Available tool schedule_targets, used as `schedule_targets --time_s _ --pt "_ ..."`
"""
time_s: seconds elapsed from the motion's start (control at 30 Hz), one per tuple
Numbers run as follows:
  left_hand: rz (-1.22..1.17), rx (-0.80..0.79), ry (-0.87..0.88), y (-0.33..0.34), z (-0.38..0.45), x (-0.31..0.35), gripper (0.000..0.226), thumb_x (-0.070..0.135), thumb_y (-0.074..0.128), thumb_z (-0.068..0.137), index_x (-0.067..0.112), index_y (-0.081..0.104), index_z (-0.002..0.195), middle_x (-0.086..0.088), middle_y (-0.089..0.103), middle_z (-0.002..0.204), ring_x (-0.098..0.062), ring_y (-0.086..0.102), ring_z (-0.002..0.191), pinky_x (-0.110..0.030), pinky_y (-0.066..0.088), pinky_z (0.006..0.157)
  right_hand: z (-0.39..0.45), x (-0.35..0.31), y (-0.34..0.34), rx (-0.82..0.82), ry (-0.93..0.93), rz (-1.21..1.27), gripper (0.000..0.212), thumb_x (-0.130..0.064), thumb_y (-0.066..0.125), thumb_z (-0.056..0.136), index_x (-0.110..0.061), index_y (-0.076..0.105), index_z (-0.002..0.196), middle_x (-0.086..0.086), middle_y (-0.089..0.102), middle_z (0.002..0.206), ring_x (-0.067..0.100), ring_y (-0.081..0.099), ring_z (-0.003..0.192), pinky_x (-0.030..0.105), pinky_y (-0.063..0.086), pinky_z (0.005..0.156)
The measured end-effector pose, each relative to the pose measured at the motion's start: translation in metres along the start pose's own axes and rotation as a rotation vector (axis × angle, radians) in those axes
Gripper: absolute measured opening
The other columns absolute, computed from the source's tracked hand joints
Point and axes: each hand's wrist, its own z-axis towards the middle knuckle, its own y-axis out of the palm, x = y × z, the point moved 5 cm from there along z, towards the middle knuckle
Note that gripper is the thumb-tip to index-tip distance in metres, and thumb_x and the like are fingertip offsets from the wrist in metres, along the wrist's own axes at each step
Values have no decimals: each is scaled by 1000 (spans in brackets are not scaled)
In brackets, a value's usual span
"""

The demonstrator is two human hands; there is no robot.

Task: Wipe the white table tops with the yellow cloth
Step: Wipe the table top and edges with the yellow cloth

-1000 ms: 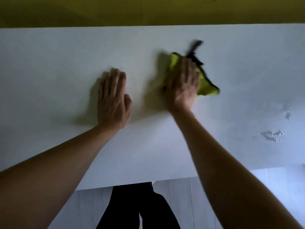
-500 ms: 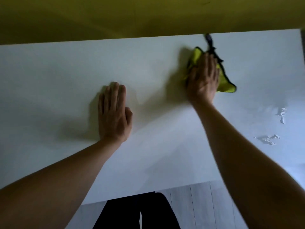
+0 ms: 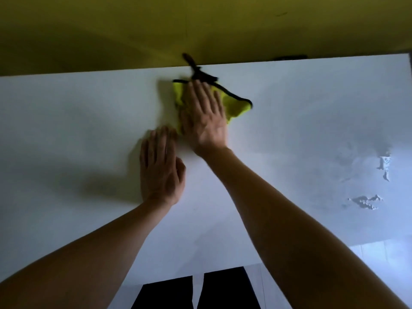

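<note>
Legs in dark trousers [image 3: 196, 291] stood nearest, over a pale plank floor [image 3: 379, 264], at the near edge of the white table top [image 3: 66, 130].

Item, left hand [image 3: 159, 168]: I logged it flat on the table, palm down, fingers straight and together, holding nothing. I judged it a brace, taking no part in the wiping.

Item, right hand [image 3: 205, 114]: just beyond the left hand, fingers straight and slightly spread, pressing down on the yellow cloth [image 3: 236, 107] rather than gripping it. The fingertips [image 3: 196, 83] reached the cloth's far side.

Item, yellow cloth: bunched under the right palm, black-edged, lying on the far half of the table close to its back edge. A black strip of its trim [image 3: 189, 61] stuck out past that edge, against the yellow wall [image 3: 200, 23]. Blurred, so I took it to be mid-stroke.

Item, rough patches [image 3: 365, 201] and [image 3: 384, 162]: on the table's right side, well apart from the cloth. Whether spill, residue or damaged surface, I could not tell.

Progress, as I judged it: wiping was under way at the far middle. The right side with the patches looked untouched. No wipe marks showed elsewhere, so I could not say how much was done. Only one table top was in view; any others remained.
</note>
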Motion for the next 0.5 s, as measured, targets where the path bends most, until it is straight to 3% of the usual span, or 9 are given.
schedule_targets --time_s 0.17,0.33,0.5 --pt "-19 37 18 -5 1 4 65 17 44 96 2 37 159 -19 32 168 -39 28 156 -53 20 129 3 18 -9 -8 -94 22 56 -40 41 104 -11 42 152 9 38 158 24 30 150 45 22 123" --pt "-62 82 -59 -12 29 19 54 13 51 90 0 51 142 -21 47 155 -41 43 145 -52 27 125 8 139 -46 90 199 -88 56 -38 40 102 -10 43 150 12 43 155 28 37 146 43 25 121" --pt "-67 58 -38 3 70 51 64 21 42 98 4 36 159 -17 31 168 -35 28 157 -46 16 131 27 233 -81 31 370 -147 60 -43 28 104 -10 36 153 10 38 158 27 28 150 42 16 124"
